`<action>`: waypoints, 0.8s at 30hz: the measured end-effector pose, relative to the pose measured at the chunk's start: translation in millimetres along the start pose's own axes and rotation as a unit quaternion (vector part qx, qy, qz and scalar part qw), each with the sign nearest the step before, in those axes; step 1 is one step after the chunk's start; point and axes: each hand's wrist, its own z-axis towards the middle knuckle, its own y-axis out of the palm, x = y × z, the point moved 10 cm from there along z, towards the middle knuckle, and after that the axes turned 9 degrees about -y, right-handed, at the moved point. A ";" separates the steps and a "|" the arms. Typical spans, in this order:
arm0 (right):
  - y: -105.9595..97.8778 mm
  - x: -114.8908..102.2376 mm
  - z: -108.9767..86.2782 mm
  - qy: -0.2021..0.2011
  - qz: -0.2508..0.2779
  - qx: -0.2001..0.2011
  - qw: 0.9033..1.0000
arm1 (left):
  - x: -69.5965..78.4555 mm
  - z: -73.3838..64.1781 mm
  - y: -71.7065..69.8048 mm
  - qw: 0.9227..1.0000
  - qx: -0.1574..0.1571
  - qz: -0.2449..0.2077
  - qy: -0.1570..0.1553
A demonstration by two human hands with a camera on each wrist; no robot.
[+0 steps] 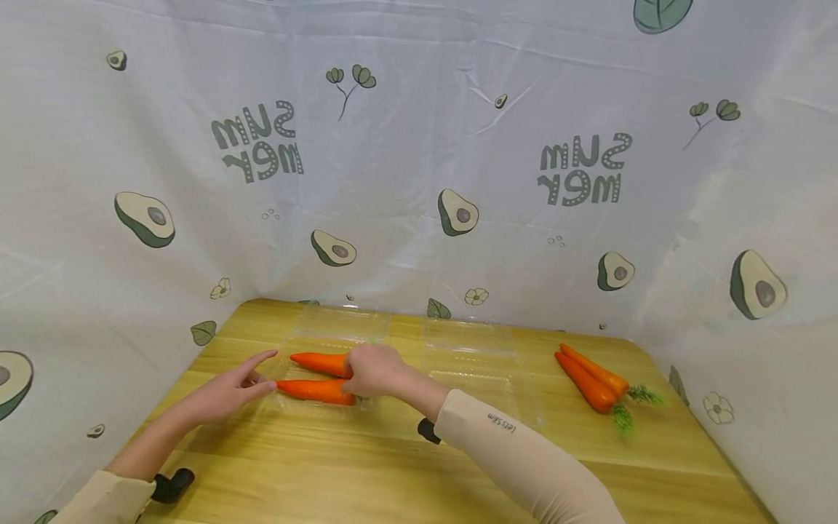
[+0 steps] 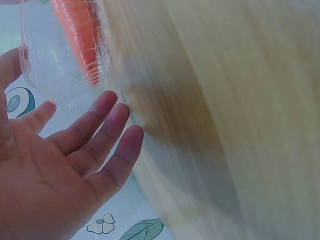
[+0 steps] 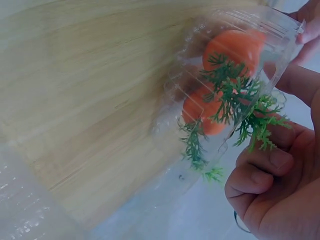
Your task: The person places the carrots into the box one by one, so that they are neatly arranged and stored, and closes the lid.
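Two orange carrots lie side by side in a clear plastic clamshell box, tips to the left: a far carrot [image 1: 317, 363] and a near carrot [image 1: 313, 391]. Over their stem ends my right hand [image 1: 376, 370] reaches in with bent fingers and holds the far carrot, its thumb by the near one. Green leaves [image 3: 240, 95] at the stem ends brush its curled fingers in the right wrist view; its exact contact is partly hidden. At the box's left end is my left hand [image 1: 229, 389], fingers spread and relaxed, thumb near the near carrot's tip.
A second clear plastic box [image 1: 474, 375] stands open to the right of the first, lid folded back. Two more carrots [image 1: 589, 382] with green tops lie at the right of the wooden table [image 1: 314, 466]. A white curtain [image 1: 393, 167] printed with avocados hangs behind.
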 end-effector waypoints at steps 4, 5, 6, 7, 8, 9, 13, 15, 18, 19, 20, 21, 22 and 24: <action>-5.9 2.4 -3.3 0.002 -0.007 0.010 1.000 | -0.7 0.1 -2.1 1.000 0.006 0.005 0.004; -7.5 3.0 -4.5 0.003 -0.005 0.012 1.000 | -0.7 0.3 -2.6 1.000 0.008 0.006 0.005; -9.7 3.4 -6.1 0.003 -0.006 0.017 1.000 | -0.8 0.7 -3.1 1.000 0.010 0.007 0.006; -11.6 3.9 -7.7 0.002 -0.005 0.021 1.000 | -0.8 1.0 -3.6 1.000 0.012 0.008 0.008; -13.1 4.4 -9.4 0.002 -0.004 0.025 1.000 | -0.9 1.3 -4.1 1.000 0.014 0.008 0.009; -14.2 4.6 -11.0 0.000 0.003 0.027 1.000 | -1.2 1.4 -4.7 1.000 0.017 0.011 0.009; -17.9 7.4 -16.8 -0.006 0.019 0.038 0.999 | -1.0 0.2 -8.8 0.999 0.037 0.024 0.014; -19.1 10.3 -19.6 -0.005 0.023 0.043 0.999 | 0.7 -1.3 -11.5 0.998 0.051 0.029 0.020; -22.4 15.1 -24.3 0.000 0.021 0.055 0.998 | 5.2 -3.6 -16.0 0.996 0.072 0.029 0.031; -23.3 16.5 -25.7 0.000 0.023 0.058 0.998 | 7.1 -4.3 -17.6 0.996 0.081 0.030 0.036; -24.2 18.0 -27.1 0.001 0.026 0.060 0.998 | 8.9 -4.9 -19.1 0.995 0.089 0.032 0.040; -25.2 19.1 -28.4 0.001 0.029 0.062 0.998 | 10.6 -5.5 -20.4 0.994 0.097 0.034 0.043; -26.4 20.0 -29.8 0.000 0.030 0.065 0.997 | 12.2 -6.0 -21.5 0.993 0.104 0.037 0.046; -28.0 21.8 -32.4 -0.002 0.040 0.070 0.997 | 14.7 -6.7 -22.9 0.991 0.117 0.042 0.050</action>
